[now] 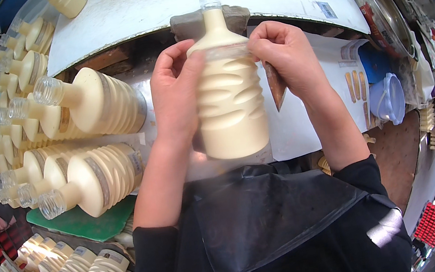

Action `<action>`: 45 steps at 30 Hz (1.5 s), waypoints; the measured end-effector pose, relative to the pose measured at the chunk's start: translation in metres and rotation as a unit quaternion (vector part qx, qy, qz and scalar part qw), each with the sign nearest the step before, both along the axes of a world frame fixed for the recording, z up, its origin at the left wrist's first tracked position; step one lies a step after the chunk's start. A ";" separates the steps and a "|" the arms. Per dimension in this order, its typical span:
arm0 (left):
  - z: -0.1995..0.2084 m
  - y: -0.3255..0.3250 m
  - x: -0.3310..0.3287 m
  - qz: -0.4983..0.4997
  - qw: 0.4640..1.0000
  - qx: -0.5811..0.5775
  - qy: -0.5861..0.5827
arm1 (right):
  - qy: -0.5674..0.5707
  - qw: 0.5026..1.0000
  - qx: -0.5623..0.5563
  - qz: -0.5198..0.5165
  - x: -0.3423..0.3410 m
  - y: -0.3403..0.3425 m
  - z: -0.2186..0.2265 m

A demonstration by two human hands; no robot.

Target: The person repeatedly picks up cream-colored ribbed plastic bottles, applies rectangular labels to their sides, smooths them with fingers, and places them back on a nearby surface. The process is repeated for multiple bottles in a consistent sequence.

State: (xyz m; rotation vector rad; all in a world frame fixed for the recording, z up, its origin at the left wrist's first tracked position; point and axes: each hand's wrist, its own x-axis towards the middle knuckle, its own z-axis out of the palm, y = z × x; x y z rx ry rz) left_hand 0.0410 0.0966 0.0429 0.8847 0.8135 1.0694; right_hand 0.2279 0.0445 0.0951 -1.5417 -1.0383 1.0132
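A cream-coloured bottle with wavy ridges and a clear threaded neck is upright in front of me, its neck against a dark grey padded block. Across its shoulder runs a thin translucent label strip with faint reddish marks. My left hand is closed at the strip's left end, thumb against the bottle. At the right end, my right hand pinches the strip between thumb and forefinger. A pointed brown flat tool also sticks out below that hand's curled fingers. The bottle's far side is hidden.
Many similar bottles lie stacked at the left, some on a green board. More fill trays at the lower left. White paper with brown strips lies at the right, beside a pale blue bucket and a large metal bowl.
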 end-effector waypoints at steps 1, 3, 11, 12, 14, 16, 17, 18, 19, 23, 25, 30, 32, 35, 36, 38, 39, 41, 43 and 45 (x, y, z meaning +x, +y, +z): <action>0.000 0.000 0.000 0.002 1.000 -0.003 0.002 | 0.000 1.000 -0.003 0.000 0.000 0.000 -0.001; 0.000 0.000 -0.001 0.004 1.000 -0.005 0.007 | -0.004 1.000 -0.020 -0.005 0.001 -0.002 -0.002; 0.001 -0.001 0.001 0.001 0.999 0.020 0.035 | 0.051 0.998 0.012 -0.021 0.016 0.002 -0.026; 0.002 -0.004 0.000 -0.007 0.999 0.030 0.044 | 0.088 0.996 -0.004 -0.032 0.019 0.001 -0.027; 0.002 -0.010 -0.002 -0.022 0.997 0.063 0.048 | 0.130 0.987 -0.053 -0.078 0.019 -0.001 -0.031; -0.001 -0.012 0.001 -0.036 0.986 0.114 0.119 | 0.097 0.995 -0.019 -0.015 0.015 -0.004 -0.032; -0.003 -0.013 0.002 -0.044 0.977 0.143 0.150 | 0.073 0.997 -0.028 0.025 0.013 -0.006 -0.031; -0.005 -0.013 0.002 -0.049 0.983 0.134 0.116 | 0.076 0.995 -0.035 0.051 0.010 -0.007 -0.030; -0.007 -0.013 0.003 -0.054 0.987 0.122 0.084 | 0.094 0.995 -0.020 0.027 0.007 -0.010 -0.029; -0.010 -0.012 0.004 -0.053 0.992 0.099 0.051 | 0.112 0.993 -0.019 0.022 0.004 -0.012 -0.020; -0.008 -0.009 0.003 -0.057 0.994 0.082 0.036 | 0.061 0.998 -0.020 0.015 0.002 -0.012 -0.018; -0.003 -0.007 0.005 -0.059 0.993 0.080 0.061 | 0.003 1.000 -0.004 0.003 -0.002 -0.010 -0.022; -0.003 -0.007 0.007 -0.053 0.995 0.070 0.051 | 0.015 1.000 -0.012 0.001 -0.002 -0.010 -0.024; -0.004 -0.008 0.008 -0.051 0.995 0.069 0.041 | 0.046 0.999 -0.010 0.001 -0.001 -0.010 -0.028; -0.005 -0.008 0.009 -0.051 0.995 0.069 0.047 | 0.057 0.998 -0.008 -0.001 -0.001 -0.010 -0.029; -0.006 -0.007 0.009 -0.053 0.994 0.075 0.052 | 0.070 0.998 0.005 0.000 -0.001 -0.009 -0.031; -0.006 -0.007 0.008 -0.051 0.991 0.095 0.073 | 0.070 0.997 0.015 0.003 -0.001 -0.008 -0.031; -0.005 -0.007 0.007 -0.047 0.984 0.124 0.121 | 0.113 0.993 0.013 0.018 0.001 -0.008 -0.031; -0.005 -0.012 0.006 -0.038 0.961 0.196 0.194 | 0.184 0.983 -0.020 -0.003 0.003 -0.010 -0.030; -0.005 -0.015 0.006 -0.040 0.945 0.223 0.234 | 0.155 0.987 -0.023 0.030 0.003 -0.013 -0.028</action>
